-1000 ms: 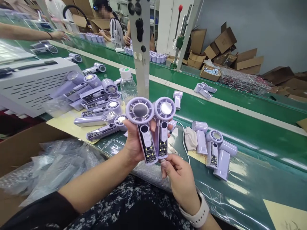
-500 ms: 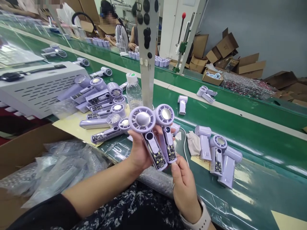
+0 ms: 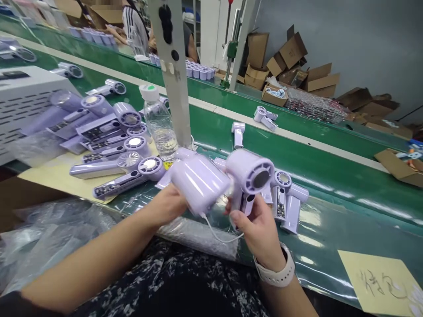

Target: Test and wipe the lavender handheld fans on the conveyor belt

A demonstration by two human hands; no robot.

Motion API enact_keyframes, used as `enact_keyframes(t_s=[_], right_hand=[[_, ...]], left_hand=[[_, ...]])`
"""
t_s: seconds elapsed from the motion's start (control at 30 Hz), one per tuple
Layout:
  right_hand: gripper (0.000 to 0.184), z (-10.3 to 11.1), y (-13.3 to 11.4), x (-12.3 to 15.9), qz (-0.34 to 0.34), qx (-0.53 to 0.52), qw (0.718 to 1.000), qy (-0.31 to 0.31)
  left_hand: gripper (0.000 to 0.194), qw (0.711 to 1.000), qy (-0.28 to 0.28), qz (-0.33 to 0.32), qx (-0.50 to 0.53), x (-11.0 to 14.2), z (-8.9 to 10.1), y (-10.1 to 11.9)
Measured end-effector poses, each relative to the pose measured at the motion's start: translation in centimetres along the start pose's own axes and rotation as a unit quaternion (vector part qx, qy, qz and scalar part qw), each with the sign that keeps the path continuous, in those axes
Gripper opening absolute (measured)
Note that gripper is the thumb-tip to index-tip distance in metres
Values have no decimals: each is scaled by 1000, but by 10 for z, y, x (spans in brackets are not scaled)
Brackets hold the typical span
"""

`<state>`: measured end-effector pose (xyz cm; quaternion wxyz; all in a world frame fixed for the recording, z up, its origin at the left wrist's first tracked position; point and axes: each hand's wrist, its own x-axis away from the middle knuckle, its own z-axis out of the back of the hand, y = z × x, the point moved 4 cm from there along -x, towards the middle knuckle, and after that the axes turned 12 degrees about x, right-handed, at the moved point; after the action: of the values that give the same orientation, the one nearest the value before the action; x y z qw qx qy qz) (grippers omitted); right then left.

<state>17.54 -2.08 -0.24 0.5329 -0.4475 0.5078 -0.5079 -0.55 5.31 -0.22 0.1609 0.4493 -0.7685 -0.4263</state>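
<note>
Green conveyor bench [image 3: 330, 176], water bottle [image 3: 158, 123] as landmark. Both fans, a second ago fanned face-up in the left hand [image 3: 167, 204], are now split right of the bottle: left hand clasps one fan [image 3: 198, 182], right hand [image 3: 261, 229] grips the other fan [image 3: 251, 176], grille now facing right.

Fans [image 3: 201, 182] glossy lilac plastic; belt [image 3: 330, 167] probably smooth rubber.

Two lilac handheld fans are being held just above the near edge of the green conveyor belt [image 3: 330, 163]. The left fan [image 3: 198, 182] is lying tipped, showing its smooth rounded back. The right fan [image 3: 251, 178] is standing nearly upright beside it, its round dark-centred face turned rightward.
</note>
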Motion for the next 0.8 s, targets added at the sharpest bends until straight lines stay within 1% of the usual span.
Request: enact_keyframes(t_s=[0.07, 0.1, 0.2, 0.23, 0.3, 0.37, 0.43, 0.53, 0.67, 0.8], right_hand=[[32, 10, 0, 2, -27, 11, 998, 60], [28, 13, 1, 4, -37, -4, 997, 71], [25, 14, 1, 10, -40, -76, 995, 51], [26, 14, 0, 12, -37, -85, 995, 42], [25, 12, 1, 16, -27, -83, 996, 27], [25, 10, 3, 21, -21, -85, 996, 15], [25, 8, 7, 24, -19, -93, 996, 7], [30, 4, 15, 25, -37, -106, 994, -3], [37, -1, 19, 24, -45, -118, 992, 2], [32, -6, 15, 23, -48, -128, 991, -1]], left_hand=[[50, 997, 26, 11, 69, -5, 3, -4], [51, 994, 28, 25, 98, -7, 0, -6], [54, 989, 10, 57, 135, -3, -14, -12], [55, 988, -3, 60, 139, -1, -20, -13], [51, 988, -38, 64, 133, 4, -30, -16], [46, 990, -61, 69, 111, 7, -36, -20], [43, 992, -66, 75, 78, 7, -36, -24], [40, 994, -77, 73, 39, 6, -36, -28], [34, 989, -106, 85, 51, 5, -37, -28], [34, 989, -95, 92, 69, 6, -37, -27]])
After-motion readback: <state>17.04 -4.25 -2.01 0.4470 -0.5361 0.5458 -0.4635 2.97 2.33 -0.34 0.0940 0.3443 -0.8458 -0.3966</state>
